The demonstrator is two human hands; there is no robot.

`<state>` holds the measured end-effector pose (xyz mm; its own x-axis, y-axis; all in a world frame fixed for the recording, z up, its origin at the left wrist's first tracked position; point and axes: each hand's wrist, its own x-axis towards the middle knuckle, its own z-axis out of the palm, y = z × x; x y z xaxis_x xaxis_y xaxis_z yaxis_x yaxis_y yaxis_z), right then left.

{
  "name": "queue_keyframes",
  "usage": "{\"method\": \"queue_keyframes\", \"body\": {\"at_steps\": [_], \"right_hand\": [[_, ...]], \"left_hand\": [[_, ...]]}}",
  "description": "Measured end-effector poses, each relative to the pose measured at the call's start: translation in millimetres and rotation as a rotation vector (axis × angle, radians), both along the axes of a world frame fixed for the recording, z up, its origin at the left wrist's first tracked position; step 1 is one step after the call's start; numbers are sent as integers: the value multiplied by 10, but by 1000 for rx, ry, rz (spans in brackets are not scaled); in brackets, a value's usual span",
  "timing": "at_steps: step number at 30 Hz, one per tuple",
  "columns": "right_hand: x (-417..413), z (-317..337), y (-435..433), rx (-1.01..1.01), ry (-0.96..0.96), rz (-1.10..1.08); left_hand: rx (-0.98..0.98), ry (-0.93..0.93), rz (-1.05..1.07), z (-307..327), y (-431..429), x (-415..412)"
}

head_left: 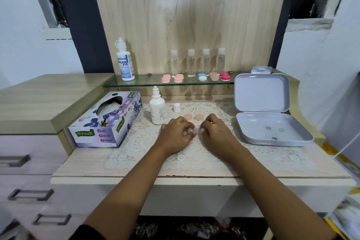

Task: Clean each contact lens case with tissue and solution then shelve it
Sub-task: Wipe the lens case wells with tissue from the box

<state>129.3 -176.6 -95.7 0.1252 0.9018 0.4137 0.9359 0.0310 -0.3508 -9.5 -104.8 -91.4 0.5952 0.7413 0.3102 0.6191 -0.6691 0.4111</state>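
My left hand (176,132) and my right hand (215,131) rest close together on the lace mat (263,155), fingers curled around small white bits, likely tissue or the clear case base (191,130); I cannot tell which. Just beyond the fingers lie two peach caps (193,117). An uncapped white solution bottle (157,109) stands left of the hands, its small white cap (176,107) beside it. A tissue box (109,121) sits at the left. Several lens cases, pink (172,78), blue-white (202,77) and red (225,76), lie on the glass shelf (146,84).
A larger Dream Eye bottle (124,60) and several clear empty bottles (198,62) stand on the shelf. An open grey box (261,93) sits at the right with small items in its tray. Drawers with handles (29,195) are at the left.
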Motion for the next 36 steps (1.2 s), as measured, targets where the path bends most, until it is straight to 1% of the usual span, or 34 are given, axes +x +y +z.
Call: {"method": "queue_keyframes", "body": {"at_steps": [12, 15, 19, 21, 24, 27, 29, 33, 36], "right_hand": [[-9, 4, -4, -22, 62, -33], [14, 0, -14, 17, 115, -13], [28, 58, -39, 103, 284, -14], [40, 78, -49, 168, 351, -37], [34, 98, -91, 231, 389, -28], [10, 105, -139, 238, 394, 29], [-5, 116, -167, 235, 426, 39], [15, 131, -170, 268, 471, -1], [45, 145, -157, 265, 553, -23]], "left_hand": [[27, 26, -16, 5, -23, -4], [10, 19, -35, 6, -22, -17], [-16, -1, -73, 5, -27, -22], [-31, -54, -99, 4, -27, -28], [-70, -208, -145, 14, -33, -45], [-135, -386, -150, 48, -73, -56], [-169, -456, -130, 69, -95, -57], [-109, -491, -168, 72, -121, -69], [-5, -447, -213, 62, -141, -73]]}}
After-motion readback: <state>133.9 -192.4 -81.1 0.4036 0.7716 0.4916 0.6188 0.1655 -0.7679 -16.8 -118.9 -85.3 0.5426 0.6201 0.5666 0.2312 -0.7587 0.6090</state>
